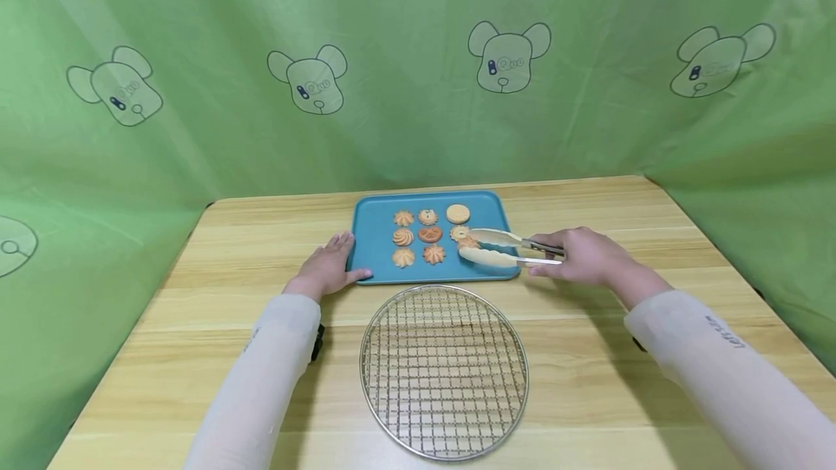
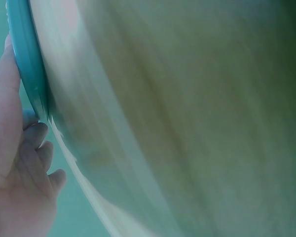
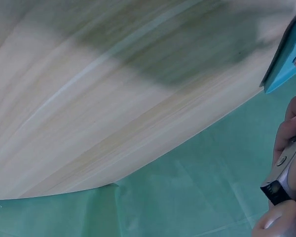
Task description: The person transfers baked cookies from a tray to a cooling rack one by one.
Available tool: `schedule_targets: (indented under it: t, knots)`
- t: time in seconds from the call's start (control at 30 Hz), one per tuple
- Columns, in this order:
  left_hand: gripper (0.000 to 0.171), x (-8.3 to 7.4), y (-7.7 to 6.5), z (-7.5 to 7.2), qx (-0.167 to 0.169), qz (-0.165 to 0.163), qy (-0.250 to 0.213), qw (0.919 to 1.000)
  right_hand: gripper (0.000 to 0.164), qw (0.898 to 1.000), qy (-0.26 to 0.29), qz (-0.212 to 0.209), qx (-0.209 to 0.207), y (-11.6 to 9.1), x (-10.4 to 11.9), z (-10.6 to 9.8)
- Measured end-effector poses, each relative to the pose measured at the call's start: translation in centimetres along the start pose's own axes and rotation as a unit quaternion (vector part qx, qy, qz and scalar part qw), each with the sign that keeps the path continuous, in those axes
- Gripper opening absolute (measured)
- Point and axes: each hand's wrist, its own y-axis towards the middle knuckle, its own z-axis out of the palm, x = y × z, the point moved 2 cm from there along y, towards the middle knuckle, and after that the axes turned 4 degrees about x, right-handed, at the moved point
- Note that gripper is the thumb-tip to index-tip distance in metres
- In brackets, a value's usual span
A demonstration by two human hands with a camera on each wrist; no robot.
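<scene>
My right hand (image 1: pixel 588 256) holds a pair of tongs (image 1: pixel 490 257) with metal arms and pale scalloped tips. The tips reach over the right part of a blue tray (image 1: pixel 372 223), on either side of a flower-shaped cookie (image 1: pixel 467 243); whether they touch it I cannot tell. In the right wrist view, fingers wrap around the tongs' metal handle (image 3: pixel 281 170). My left hand (image 1: pixel 326 267) rests against the tray's front left corner, its fingers along the left side and thumb at the front edge. Several cookies (image 1: pixel 429 233) of different shapes lie in rows on the tray.
A round wire rack (image 1: pixel 444 376) lies on the wooden table (image 1: pixel 575 397), just in front of the tray. Behind the table hangs a green curtain (image 1: pixel 405 136) with bear-head prints, which also runs along both sides.
</scene>
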Motion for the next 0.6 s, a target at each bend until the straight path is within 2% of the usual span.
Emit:
schedule_targets:
  t: [0.17,0.43,0.6]
  knots:
    - [0.091,0.2,0.1,0.1,0.001,-0.001,0.000,1.0000,0.086,1.000,0.002,-0.019,-0.005,-0.1,0.4,-0.1]
    - [0.090,0.2,0.0,0.0,-0.003,0.005,0.001,1.0000,0.069,0.998,0.019,-0.059,-0.006,-0.4,1.5,0.1]
    - [0.090,0.1,0.0,0.0,-0.003,0.004,0.000,1.0000,0.070,0.997,0.029,-0.076,0.000,-0.8,2.2,0.3]
